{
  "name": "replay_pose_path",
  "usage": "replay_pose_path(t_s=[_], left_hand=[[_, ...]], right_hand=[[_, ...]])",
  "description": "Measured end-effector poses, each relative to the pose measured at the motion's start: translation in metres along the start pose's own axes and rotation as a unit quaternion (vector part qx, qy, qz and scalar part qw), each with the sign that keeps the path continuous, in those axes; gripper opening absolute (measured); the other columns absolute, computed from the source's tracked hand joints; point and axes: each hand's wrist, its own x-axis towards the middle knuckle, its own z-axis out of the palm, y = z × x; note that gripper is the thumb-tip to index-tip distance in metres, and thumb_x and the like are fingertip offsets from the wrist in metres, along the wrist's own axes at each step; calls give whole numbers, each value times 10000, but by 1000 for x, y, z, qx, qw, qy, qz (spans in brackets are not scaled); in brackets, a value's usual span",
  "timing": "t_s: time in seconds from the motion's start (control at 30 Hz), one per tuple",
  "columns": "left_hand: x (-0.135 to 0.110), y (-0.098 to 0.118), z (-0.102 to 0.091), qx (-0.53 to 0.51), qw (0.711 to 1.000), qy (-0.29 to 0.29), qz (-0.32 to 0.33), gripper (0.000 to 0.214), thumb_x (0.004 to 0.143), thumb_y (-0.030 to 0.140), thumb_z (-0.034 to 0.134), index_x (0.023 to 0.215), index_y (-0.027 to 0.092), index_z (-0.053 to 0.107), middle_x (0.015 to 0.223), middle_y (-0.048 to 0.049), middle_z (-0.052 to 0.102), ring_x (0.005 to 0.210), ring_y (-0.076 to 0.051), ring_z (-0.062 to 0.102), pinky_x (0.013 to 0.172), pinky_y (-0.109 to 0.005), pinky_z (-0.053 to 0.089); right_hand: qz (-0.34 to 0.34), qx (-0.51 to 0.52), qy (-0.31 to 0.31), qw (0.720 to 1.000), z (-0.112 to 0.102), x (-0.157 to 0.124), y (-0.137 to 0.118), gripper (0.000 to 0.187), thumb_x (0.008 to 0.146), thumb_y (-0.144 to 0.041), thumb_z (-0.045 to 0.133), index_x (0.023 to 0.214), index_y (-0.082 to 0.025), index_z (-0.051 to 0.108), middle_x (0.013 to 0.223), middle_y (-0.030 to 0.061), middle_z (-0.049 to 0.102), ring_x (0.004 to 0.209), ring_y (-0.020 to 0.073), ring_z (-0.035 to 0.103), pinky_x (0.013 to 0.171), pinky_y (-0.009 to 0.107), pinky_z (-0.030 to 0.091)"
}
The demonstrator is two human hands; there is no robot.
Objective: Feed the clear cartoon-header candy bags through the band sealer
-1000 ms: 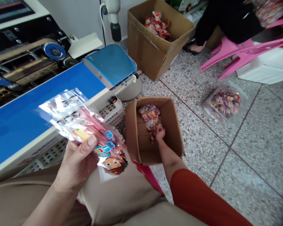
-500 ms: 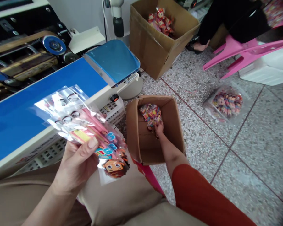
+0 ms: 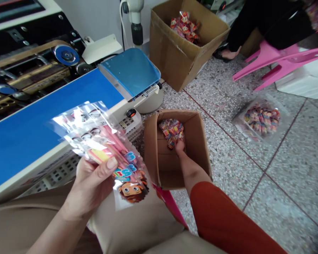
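Above my lap, my left hand (image 3: 98, 180) grips a fanned stack of clear plastic packets (image 3: 122, 162), thumb on top. The packets show pink and yellow sticks, blue lettering and a brown-haired cartoon head at the lower end. My right hand (image 3: 179, 145) reaches down into an open cardboard box (image 3: 166, 165) on the floor. Its fingers close on the edge of a bunch of colourful packets (image 3: 172, 129) at the far left inside. Fingertips there are partly hidden and small.
A machine with a blue conveyor belt (image 3: 76, 95) and blue end plate (image 3: 132, 72) stands left. Behind is a larger carton (image 3: 172, 60) of red packets. Right lie a clear bag of packets (image 3: 262, 118) and a pink stool (image 3: 278, 63), near a person's dark-clothed leg (image 3: 243, 28).
The view has shifted slightly, so the surroundings sit a little lower and further right. My left hand still holds the stack; my right hand stays at the packets in the box.
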Motion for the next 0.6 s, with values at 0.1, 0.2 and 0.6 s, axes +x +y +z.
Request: replay_pose_path(t_s=[0.1, 0.2, 0.6], left_hand=[[1, -6, -1, -18, 1000, -23, -1, 381, 661, 313, 802, 1008, 194, 697, 831, -54, 729, 694, -217, 696, 656, -322, 593], [0, -11, 0, -23, 999, -40, -13, 289, 680, 308, 791, 913, 164, 698, 808, -62, 726, 729, -221, 696, 689, -322, 581], [1, 20, 12, -29, 994, 21, 102, 397, 626, 297, 826, 970, 177, 670, 902, -42, 729, 689, -163, 660, 673, -290, 534]], right_hand=[[3, 27, 15, 1000, -16, -14, -15, 240, 707, -405, 616, 702, -167, 588, 880, 93, 628, 789, 184, 543, 757, 301, 417], [-7, 85, 21, 996, -39, -31, -42, 356, 676, -519, 623, 701, -166, 582, 744, 78, 638, 721, 200, 565, 711, 324, 449], [-212, 422, -130, 872, -220, -145, -317, 300, 615, -389, 814, 783, -185, 672, 735, 3, 690, 642, 160, 629, 670, 318, 533]])
